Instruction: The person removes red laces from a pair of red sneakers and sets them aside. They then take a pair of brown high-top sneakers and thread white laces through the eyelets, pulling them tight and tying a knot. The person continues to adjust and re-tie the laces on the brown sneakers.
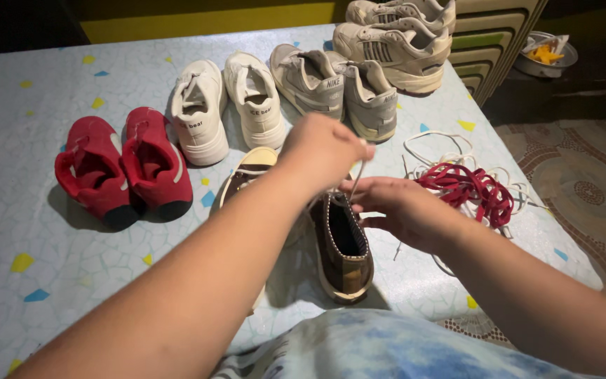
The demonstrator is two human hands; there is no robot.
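Altogether nine shoes, two hands.

A pale blue worktop with a crazed mosaic pattern and scattered yellow and blue chips fills most of the view, lit from above while the room beyond lies in deep shadow. Behind its far edge runs a yellow band of wall under darkness. To the right stands a ribbed cream and green piece of furniture, and below it a floor of brown patterned tiles with round motifs.
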